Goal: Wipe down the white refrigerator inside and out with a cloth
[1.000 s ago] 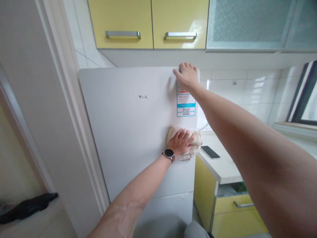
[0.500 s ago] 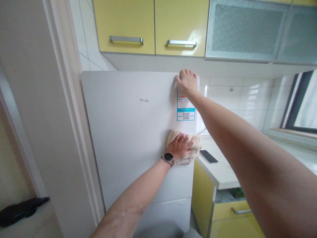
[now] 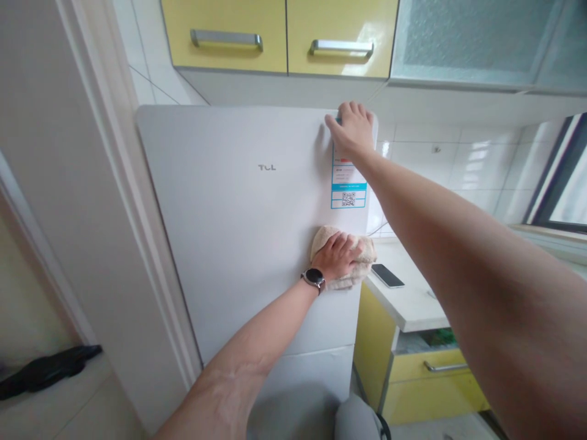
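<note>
A white fridge [image 3: 238,232] stands in front of me. My left hand [image 3: 338,253], with a dark watch on the wrist, presses a beige cloth [image 3: 362,260] flat against the fridge door near its right edge. My right hand [image 3: 352,130] is curled over the door's top right corner, just above a blue and white label [image 3: 348,186]. Its fingertips hook over the top edge.
Yellow wall cupboards [image 3: 279,30] with metal handles hang close above the fridge. To the right is a white counter [image 3: 413,299] with a dark phone [image 3: 387,275] on it, and a yellow drawer [image 3: 435,376] below. A door frame [image 3: 114,201] borders the fridge on the left.
Both hands stay where they were on the fridge; the cloth has barely shifted. Only the view has tilted slightly.
</note>
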Motion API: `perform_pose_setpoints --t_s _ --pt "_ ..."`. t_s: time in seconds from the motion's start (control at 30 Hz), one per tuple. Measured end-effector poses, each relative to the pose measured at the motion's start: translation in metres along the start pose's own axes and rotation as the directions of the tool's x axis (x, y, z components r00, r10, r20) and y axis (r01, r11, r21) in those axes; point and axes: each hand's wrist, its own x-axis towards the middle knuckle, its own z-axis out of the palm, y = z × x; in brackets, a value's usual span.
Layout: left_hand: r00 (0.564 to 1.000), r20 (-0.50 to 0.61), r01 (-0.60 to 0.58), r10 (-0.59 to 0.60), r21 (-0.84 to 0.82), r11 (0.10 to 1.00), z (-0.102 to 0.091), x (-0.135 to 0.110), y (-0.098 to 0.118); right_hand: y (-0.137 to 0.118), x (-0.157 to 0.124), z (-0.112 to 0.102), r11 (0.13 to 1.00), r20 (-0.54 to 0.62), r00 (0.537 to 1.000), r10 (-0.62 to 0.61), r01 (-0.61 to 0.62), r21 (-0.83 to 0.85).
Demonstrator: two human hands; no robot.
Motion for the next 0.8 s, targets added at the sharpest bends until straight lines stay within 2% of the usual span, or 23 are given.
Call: perform_pose_setpoints --t_s 0.1,0.3,0.43,0.6,0.8 --pt "1.000 0.026 0.008 -0.008 -0.007 1.000 -0.002 0.000 0.001 0.000 0.000 0.000 0.997 -0.027 1.000 -0.014 0.016 0.073" --pt "1.000 0.009 0.012 -0.012 0.040 0.999 0.001 -0.002 0.003 0.006 0.002 0.003 0.989 0.002 0.999 -0.046 0.046 0.144" --pt "1.000 -0.018 0.021 -0.020 0.044 0.999 0.005 -0.005 0.007 0.010 0.006 0.007 0.990 -0.017 0.996 -0.092 0.093 0.102" --pt "0.998 -0.007 0.058 -0.057 0.026 0.998 0.004 -0.010 0.014 0.013 0.008 0.009 0.998 0.037 0.997 -0.068 0.068 -0.004" --pt "0.997 0.044 0.067 -0.067 -0.005 0.998 0.005 -0.012 0.017 0.024 0.012 0.019 0.990 -0.043 0.990 -0.137 0.136 -0.041"
